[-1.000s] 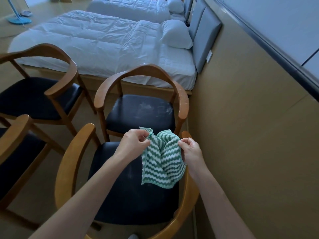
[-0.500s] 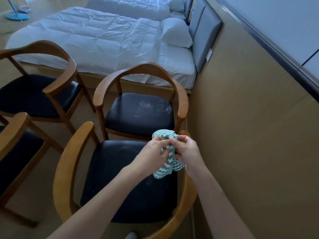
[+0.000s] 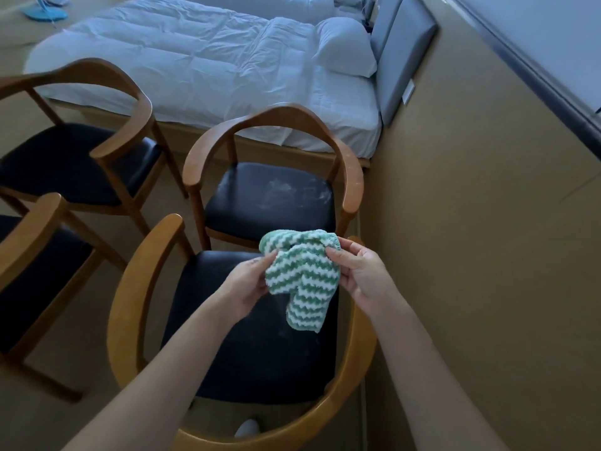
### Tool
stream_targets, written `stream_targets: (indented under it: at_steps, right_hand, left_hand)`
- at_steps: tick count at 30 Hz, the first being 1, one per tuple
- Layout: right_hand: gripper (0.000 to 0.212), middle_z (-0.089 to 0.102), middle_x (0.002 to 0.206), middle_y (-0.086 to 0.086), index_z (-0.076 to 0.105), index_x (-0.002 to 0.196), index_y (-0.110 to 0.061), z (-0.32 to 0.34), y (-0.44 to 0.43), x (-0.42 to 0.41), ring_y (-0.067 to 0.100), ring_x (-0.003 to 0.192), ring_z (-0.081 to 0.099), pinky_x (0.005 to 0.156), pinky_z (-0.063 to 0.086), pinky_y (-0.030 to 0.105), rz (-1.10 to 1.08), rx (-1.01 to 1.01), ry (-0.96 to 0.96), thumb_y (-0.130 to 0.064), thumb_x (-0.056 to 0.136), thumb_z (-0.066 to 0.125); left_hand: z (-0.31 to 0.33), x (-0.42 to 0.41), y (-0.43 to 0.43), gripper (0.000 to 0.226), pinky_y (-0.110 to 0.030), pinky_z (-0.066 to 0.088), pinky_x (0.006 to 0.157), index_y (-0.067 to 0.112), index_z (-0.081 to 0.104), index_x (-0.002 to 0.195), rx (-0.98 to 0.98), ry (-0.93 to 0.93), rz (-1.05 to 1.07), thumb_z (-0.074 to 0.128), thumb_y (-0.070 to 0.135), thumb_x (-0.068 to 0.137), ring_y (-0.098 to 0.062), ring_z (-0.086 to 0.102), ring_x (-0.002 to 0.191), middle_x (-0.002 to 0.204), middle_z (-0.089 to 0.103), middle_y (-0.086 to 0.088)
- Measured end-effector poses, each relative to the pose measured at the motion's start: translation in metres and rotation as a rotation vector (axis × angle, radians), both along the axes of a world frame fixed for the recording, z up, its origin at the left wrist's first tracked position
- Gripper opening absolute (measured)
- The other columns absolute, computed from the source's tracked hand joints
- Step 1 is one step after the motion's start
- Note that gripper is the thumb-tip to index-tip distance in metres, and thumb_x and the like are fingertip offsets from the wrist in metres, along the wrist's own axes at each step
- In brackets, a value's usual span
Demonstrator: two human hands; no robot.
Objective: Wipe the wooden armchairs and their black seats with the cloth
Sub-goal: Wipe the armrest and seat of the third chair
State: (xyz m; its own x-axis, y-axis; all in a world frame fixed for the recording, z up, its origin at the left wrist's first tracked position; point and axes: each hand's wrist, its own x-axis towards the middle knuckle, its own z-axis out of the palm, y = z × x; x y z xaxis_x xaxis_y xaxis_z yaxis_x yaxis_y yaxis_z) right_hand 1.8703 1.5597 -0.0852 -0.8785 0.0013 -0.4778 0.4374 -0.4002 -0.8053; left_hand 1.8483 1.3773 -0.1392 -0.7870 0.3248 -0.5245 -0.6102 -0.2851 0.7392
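Observation:
A green and white zigzag cloth [image 3: 300, 275] hangs bunched between both hands above the nearest wooden armchair [image 3: 130, 288] and its black seat [image 3: 247, 353]. My left hand [image 3: 250, 281] pinches the cloth's left edge. At the cloth's upper right corner, my right hand [image 3: 361, 271] pinches it too. A second armchair [image 3: 353, 177] stands just beyond, its black seat [image 3: 260, 203] showing pale dusty smears.
Two more armchairs stand at the left, one [image 3: 130, 102] at the back and one [image 3: 29, 236] nearer. A bed with white bedding [image 3: 201, 66] lies behind the chairs. A tan wall [image 3: 471, 255] runs close along the right side.
The cloth hung spread between my hands, was bunched together as they met, and is now drawn apart again with a flap hanging down.

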Motion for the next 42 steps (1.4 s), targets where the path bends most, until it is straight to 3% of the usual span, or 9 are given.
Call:
stream_targets:
  at_steps: [9,12,18,23,26,30,34,38,42]
  right_hand:
    - [0.011,0.07,0.097,0.011,0.064,0.096,-0.006,-0.025,-0.004,-0.004,0.021,0.087,0.068,0.075,0.056,0.024,0.113,0.217,-0.025,-0.013,0.091,0.058]
    - [0.011,0.069,0.1,0.013,0.062,0.092,-0.008,-0.03,-0.006,-0.005,0.023,0.089,0.067,0.076,0.055,0.027,0.087,0.254,-0.033,-0.017,0.093,0.056]
    - [0.004,0.066,0.094,0.008,0.057,0.093,-0.015,-0.035,-0.007,-0.002,0.022,0.088,0.066,0.076,0.055,0.03,-0.033,0.619,0.183,-0.018,0.092,0.059]
    - [0.011,0.07,0.091,0.01,0.067,0.095,-0.014,-0.036,-0.009,-0.004,0.02,0.083,0.068,0.072,0.057,0.033,0.22,0.471,0.325,-0.009,0.091,0.058]
    - [0.036,0.067,0.101,0.011,0.061,0.114,-0.003,-0.037,-0.008,-0.007,0.019,0.089,0.067,0.077,0.057,0.028,0.419,0.405,0.286,0.0,0.079,0.069]
    - [0.039,0.066,0.109,0.007,0.063,0.116,-0.008,-0.043,-0.026,-0.018,0.017,0.097,0.064,0.086,0.055,0.033,0.481,0.921,0.35,-0.007,0.078,0.073]
    - [0.014,0.063,0.093,0.001,0.066,0.09,-0.015,-0.044,-0.048,-0.029,0.012,0.082,0.056,0.069,0.045,0.026,0.501,1.196,0.39,-0.024,0.082,0.071]
    - [0.011,0.058,0.098,0.002,0.06,0.083,-0.012,-0.051,-0.07,-0.038,0.015,0.091,0.057,0.083,0.048,0.034,0.513,0.851,0.325,-0.021,0.087,0.065]
    - [0.029,0.064,0.099,0.013,0.057,0.105,0.003,-0.058,-0.109,-0.04,0.024,0.091,0.061,0.086,0.049,0.04,0.366,0.354,0.277,-0.02,0.087,0.061]
  left_hand:
    - [0.006,-0.002,-0.012,0.02,-0.02,0.052,0.069,0.014,0.06,0.082,-0.357,0.409,0.284,0.048,0.019,0.097,-0.006,0.063,0.07,0.075,0.066,0.004]
    - [0.011,0.005,-0.009,0.01,-0.023,0.054,0.063,0.013,0.056,0.095,-0.305,0.368,0.162,0.059,0.022,0.09,-0.01,0.066,0.071,0.082,0.068,0.002]
    - [0.015,0.013,-0.014,0.04,-0.024,0.054,0.068,0.013,0.05,0.117,-0.499,0.41,0.121,0.069,0.008,0.082,-0.017,0.07,0.079,0.089,0.071,-0.01]
    - [0.019,0.012,-0.025,0.018,-0.03,0.052,0.081,0.018,0.068,0.105,-0.7,0.573,0.025,0.058,0.009,0.092,-0.015,0.065,0.09,0.095,0.07,-0.003]
    - [0.02,0.008,-0.039,0.044,-0.03,0.051,0.088,0.013,0.061,0.12,-0.786,0.553,-0.173,0.074,0.012,0.078,-0.015,0.063,0.099,0.107,0.065,-0.003]
    - [0.018,0.001,-0.05,0.049,-0.025,0.047,0.085,0.011,0.06,0.121,-1.054,0.617,-0.286,0.077,0.013,0.075,-0.016,0.057,0.102,0.11,0.058,-0.003]
    - [0.02,-0.014,-0.069,0.029,-0.022,0.037,0.075,0.009,0.066,0.102,-1.216,0.703,-0.317,0.074,0.023,0.079,-0.015,0.052,0.092,0.099,0.052,0.0]
    - [0.019,-0.034,-0.109,0.023,-0.036,0.048,0.082,0.005,0.067,0.097,-0.932,0.644,-0.431,0.068,0.024,0.084,-0.021,0.059,0.095,0.102,0.062,-0.006]
    - [0.013,-0.058,-0.149,0.02,-0.035,0.05,0.079,0.004,0.061,0.093,-0.524,0.542,-0.377,0.059,0.023,0.089,-0.02,0.063,0.081,0.087,0.065,-0.009]
